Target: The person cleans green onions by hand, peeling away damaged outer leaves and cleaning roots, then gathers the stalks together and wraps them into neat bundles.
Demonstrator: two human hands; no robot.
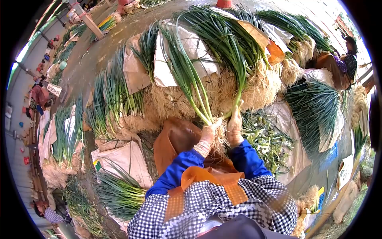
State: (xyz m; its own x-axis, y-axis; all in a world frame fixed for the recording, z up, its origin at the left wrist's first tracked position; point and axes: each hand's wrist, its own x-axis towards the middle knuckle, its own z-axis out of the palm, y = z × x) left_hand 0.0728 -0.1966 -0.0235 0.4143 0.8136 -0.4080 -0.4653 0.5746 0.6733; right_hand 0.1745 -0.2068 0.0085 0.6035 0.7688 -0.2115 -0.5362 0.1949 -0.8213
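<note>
My left hand (207, 135) is closed around the white lower ends of several green onions (195, 89), whose leaves fan up and away to the left. Pale stringy roots hang between my two hands. In my right hand (234, 125) is another green onion (238, 97), gripped low on its stalk, with its leaves reaching forward onto the heap. Directly ahead lies a long pile of green onions (217, 34), roots (254, 89) facing me. An orange-brown apron (171, 143) covers my lap.
Leaf scraps (266, 139) are strewn to my right beside a large bundle of green onions (312, 107). Another bunch (117, 193) rests by a folded sack (123, 159) at my left. A person (342, 65) sits at far right; a wooden post (85, 18) stands ahead left.
</note>
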